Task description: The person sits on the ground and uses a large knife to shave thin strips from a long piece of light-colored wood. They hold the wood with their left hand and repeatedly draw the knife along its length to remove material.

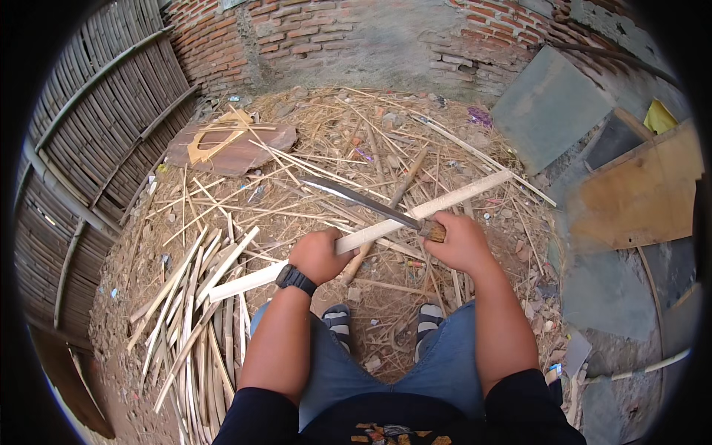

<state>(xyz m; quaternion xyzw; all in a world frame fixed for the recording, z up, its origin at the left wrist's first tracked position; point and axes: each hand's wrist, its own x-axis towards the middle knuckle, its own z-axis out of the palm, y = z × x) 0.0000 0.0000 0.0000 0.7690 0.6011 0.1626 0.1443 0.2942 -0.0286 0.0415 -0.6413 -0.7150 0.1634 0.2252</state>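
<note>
Along the far side, a brick wall; at left, a bamboo fence. Near left, a fanned pile of split strips on the ground; can't tell if these are finished or waiting. Center, one long pale strip, held slantwise above the littered ground, low end near left by the pile, other end far right. Its faces look clean and straight, so it seems partly worked at least; no cut-through visible, how much is left unclear. Long knife crosses over the strip, tip pointing far left; can't tell if the edge bites. Right hand closed around its wooden handle, left hand gripping the strip between the knife and the pile. Overall, this piece looks mid-work, not yet set down.
</note>
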